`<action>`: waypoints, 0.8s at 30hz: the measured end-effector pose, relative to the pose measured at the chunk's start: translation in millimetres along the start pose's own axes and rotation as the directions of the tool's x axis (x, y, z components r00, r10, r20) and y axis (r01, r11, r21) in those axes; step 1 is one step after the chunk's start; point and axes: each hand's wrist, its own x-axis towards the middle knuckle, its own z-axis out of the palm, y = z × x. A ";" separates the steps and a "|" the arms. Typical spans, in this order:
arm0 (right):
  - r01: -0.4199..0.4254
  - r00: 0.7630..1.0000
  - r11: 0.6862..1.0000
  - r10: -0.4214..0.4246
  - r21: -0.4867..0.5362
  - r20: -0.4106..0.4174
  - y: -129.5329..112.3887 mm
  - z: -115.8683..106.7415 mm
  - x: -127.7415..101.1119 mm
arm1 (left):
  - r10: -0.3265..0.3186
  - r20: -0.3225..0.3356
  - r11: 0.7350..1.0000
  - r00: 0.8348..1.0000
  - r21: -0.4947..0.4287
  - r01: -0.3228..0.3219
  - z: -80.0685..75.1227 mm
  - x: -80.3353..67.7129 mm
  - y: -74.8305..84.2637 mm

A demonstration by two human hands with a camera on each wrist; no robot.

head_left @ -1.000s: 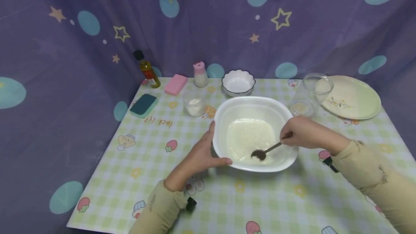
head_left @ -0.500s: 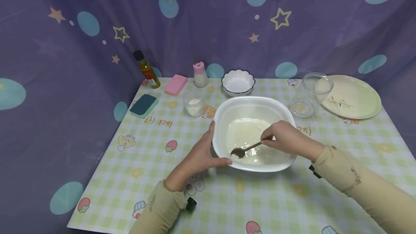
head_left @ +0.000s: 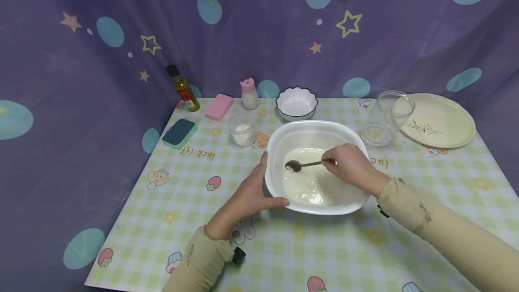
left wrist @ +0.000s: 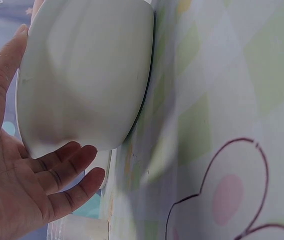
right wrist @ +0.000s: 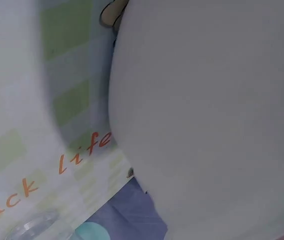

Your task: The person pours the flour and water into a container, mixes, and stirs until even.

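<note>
A big white basin (head_left: 314, 125) stands mid-table, with a pale, runny mixture (head_left: 310, 186) covering its bottom. My left hand (head_left: 253, 193) grips the basin's left side, thumb over the near rim. In the left wrist view, curled fingers (left wrist: 74, 165) lie against its outer wall. The right hand (head_left: 350, 163) reaches over the basin and pinches the handle of a dark brown spoon (head_left: 293, 166). The spoon's bowl is at the left of the mixture, with some white stuff on it. In the right wrist view, the basin's outer wall (right wrist: 207, 110) hides nearly all of that hand.
Behind the basin are a scalloped white bowl (head_left: 297, 104) and a pink-topped shaker (head_left: 249, 93). A clear cup with white powder (head_left: 242, 132), two sponges (head_left: 179, 132) and an oil bottle (head_left: 185, 91) stand left. At right, a clear container (head_left: 379, 125) overlaps an oval plate (head_left: 446, 123).
My right hand has carried the spoon leftward through the basin, then away from me toward its far left part. The left hand keeps its grip on the rim.
</note>
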 end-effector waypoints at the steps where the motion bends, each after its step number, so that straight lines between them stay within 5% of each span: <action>1: -0.012 1.000 1.000 0.012 -0.011 -0.007 1.2 -0.2 1.1 | 0.000 -0.001 1.000 1.000 -0.002 0.000 0.1 0.0 -0.3; 13: -0.083 0.993 0.988 0.071 -0.133 -0.092 12.2 -16.2 1.5 | 0.004 -0.007 1.000 1.000 -0.011 -0.005 0.8 0.1 -2.4; 24: -0.099 0.992 0.974 0.112 -0.202 0.058 16.7 -49.5 -11.6 | 0.002 -0.005 1.000 1.000 -0.022 -0.002 0.5 -0.4 -1.0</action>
